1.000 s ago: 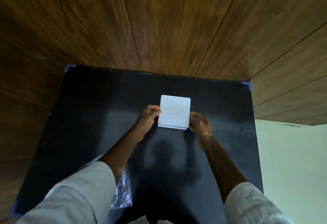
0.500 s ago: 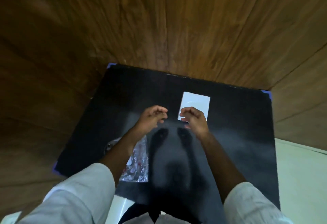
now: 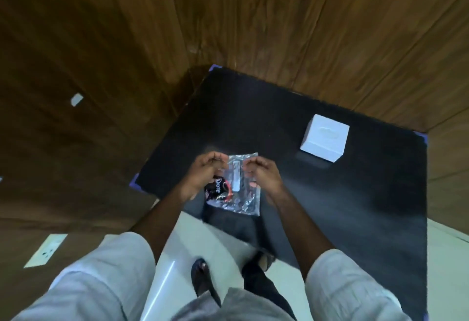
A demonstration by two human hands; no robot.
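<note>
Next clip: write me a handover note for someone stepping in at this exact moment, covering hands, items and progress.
Left hand: pinches the top left corner of the clear plastic bag.
Right hand: pinches the bag's top right corner.
Bag: held between both hands over the near edge of the black mat, with dark wrapped contents inside. Whether its top is open cannot be told.
White box: closed, on the mat's far right, apart from both hands.
Done: bag in hand.
Left: probably pulling the bag open and taking out its contents.
</note>
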